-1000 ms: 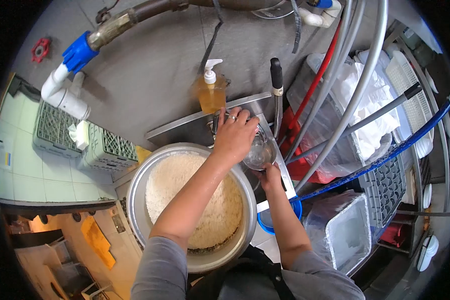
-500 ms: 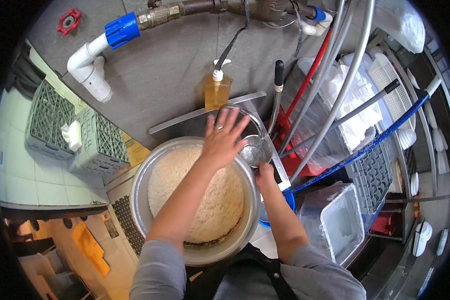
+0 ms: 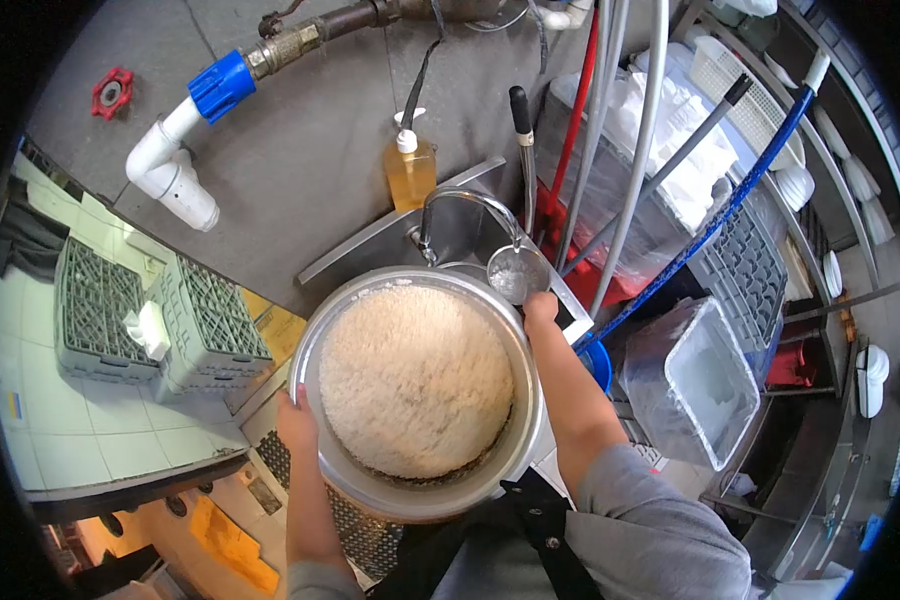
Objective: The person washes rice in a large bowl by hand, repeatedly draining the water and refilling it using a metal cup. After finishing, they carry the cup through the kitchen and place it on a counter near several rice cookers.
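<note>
A large round metal pot point(image 3: 312, 345) full of white rice point(image 3: 415, 380), dark and scorched along its lower edge, sits in front of me against a small sink point(image 3: 365, 245). My left hand point(image 3: 297, 422) grips the pot's left rim, fingers partly hidden behind the wall. Beyond the pot's right rim, my right hand point(image 3: 541, 310) is closed on a small metal bowl-shaped scoop point(image 3: 517, 272); its handle is hidden in the hand. The curved faucet point(image 3: 475, 195) arches over the scoop, which holds clear water.
A soap pump bottle point(image 3: 410, 175) stands behind the sink. Grey hoses and a blue brush pole point(image 3: 740, 195) lean at right, before plastic bins point(image 3: 710, 385). Grey dish racks point(image 3: 210, 320) stand at left. Pipes with a red valve point(image 3: 112, 93) run along the back.
My left hand has moved from the faucet down to the pot's left rim. My right hand still holds the scoop under the faucet. The view has shifted.
</note>
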The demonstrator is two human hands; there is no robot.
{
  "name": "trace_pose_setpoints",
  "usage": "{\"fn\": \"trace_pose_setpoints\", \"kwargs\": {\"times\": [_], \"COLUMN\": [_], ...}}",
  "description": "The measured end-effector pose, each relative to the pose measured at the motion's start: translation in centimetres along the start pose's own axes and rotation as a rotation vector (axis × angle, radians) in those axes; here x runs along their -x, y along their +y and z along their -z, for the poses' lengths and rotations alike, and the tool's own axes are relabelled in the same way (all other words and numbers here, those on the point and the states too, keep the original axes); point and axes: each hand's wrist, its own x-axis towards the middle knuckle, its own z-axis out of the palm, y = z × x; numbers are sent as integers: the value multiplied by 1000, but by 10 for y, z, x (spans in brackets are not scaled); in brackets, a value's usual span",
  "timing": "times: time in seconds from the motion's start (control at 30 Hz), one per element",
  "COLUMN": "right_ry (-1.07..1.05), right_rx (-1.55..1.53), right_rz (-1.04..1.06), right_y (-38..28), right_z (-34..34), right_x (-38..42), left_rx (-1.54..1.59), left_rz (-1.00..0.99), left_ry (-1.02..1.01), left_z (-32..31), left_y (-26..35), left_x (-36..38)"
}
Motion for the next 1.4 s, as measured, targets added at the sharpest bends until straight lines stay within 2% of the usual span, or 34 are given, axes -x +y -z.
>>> {"fn": "trace_pose_setpoints", "kwargs": {"times": [0.07, 0.33, 0.43, 0.53, 0.77, 1.0, 1.13, 1.2, 1.4], "right_ry": [50, 25, 20, 39, -73, -29, -61, -43, -27], "right_rx": [-108, 35, 20, 26, 32, -58, 16, 70, 146], "right_rz": [-134, 9, -17, 8, -42, -41, -86, -34, 36], "right_y": [-21, -41, -46, -43, -42, -22, -18, -8, 8], "right_z": [18, 32, 34, 30, 38, 27, 30, 23, 14], "right_x": [16, 27, 32, 27, 27, 19, 17, 11, 1], "left_rx": [28, 90, 90, 65, 22, -11, 25, 67, 12], "left_rz": [-34, -60, -51, -38, -14, -60, -47, -92, -33], "left_ry": [9, 35, 22, 9, 44, 53, 68, 91, 26], "left_z": [-2, 5, 1, 0, -1, -4, -8, -6, -1], "left_y": [-6, -2, -7, -3, 1, -3, -9, -8, -6], "left_x": [-1, 2, -2, -1, 1, 2, 0, 0, -1]}}
